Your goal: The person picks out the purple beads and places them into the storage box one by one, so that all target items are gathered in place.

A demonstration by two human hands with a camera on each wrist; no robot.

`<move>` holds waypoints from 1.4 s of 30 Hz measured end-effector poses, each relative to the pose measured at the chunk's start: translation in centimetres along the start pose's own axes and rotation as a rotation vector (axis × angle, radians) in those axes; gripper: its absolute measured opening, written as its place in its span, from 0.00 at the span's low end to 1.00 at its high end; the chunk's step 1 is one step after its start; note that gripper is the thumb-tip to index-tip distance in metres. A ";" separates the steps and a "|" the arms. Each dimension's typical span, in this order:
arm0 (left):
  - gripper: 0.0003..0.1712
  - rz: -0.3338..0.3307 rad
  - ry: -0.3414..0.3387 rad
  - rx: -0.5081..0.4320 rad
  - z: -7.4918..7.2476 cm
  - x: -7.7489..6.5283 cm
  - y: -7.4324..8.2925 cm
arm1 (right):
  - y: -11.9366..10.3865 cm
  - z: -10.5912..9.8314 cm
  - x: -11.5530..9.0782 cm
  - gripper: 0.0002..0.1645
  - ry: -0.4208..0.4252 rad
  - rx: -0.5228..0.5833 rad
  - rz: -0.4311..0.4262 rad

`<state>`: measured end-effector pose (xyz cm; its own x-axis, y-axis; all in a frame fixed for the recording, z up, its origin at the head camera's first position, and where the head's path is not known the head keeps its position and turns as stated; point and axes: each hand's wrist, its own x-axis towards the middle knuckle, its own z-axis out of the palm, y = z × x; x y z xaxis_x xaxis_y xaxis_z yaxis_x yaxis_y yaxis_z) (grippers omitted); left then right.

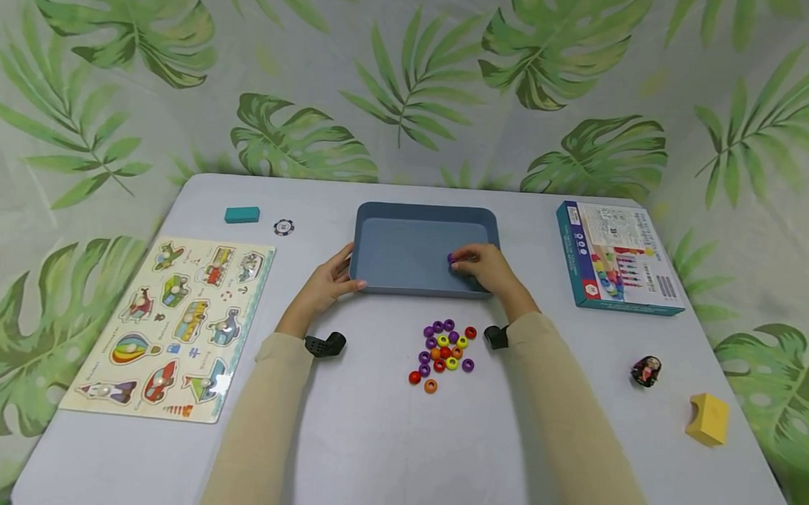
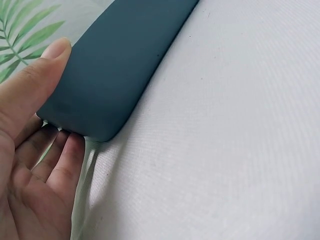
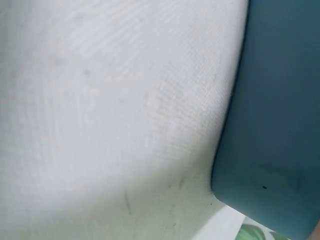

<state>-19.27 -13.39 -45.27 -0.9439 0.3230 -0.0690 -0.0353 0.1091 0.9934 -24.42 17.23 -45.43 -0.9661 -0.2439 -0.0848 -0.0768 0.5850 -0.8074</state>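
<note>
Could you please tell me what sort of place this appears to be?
It looks like an indoor play or filming setup, though I can't be sure: a white table stands before a leaf-print backdrop, with a picture puzzle and loose colored beads laid out on it.

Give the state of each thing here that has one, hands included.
Left hand: holding the tray by a corner
Right hand: pinching the purple bead
Purple bead: held, over the tray
Tray: right way up
Loose beads: spread in a loose cluster, unstrung
Puzzle board: flat, pieces in place
Box: flat, apparently closed
Poker chip: lying flat
</note>
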 end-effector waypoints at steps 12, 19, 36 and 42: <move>0.46 0.006 -0.007 0.019 0.0 -0.1 0.0 | -0.6 0.1 -0.6 0.14 0.003 -0.033 -0.015; 0.47 0.007 -0.003 0.033 -0.1 0.1 -0.3 | -1.8 0.3 -4.0 0.19 -0.005 0.127 -0.144; 0.48 0.023 0.002 0.036 -0.5 0.6 -1.8 | 1.0 3.2 -8.8 0.11 -0.195 0.092 -0.127; 0.47 0.042 0.011 0.025 -0.6 0.8 -2.5 | 1.1 3.2 -8.7 0.10 -0.199 0.015 -0.190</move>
<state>-20.10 -13.96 -47.77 -0.9480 0.3172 -0.0263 0.0123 0.1190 0.9928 -15.35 17.46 -47.42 -0.8672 -0.4962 -0.0425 -0.2472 0.5030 -0.8282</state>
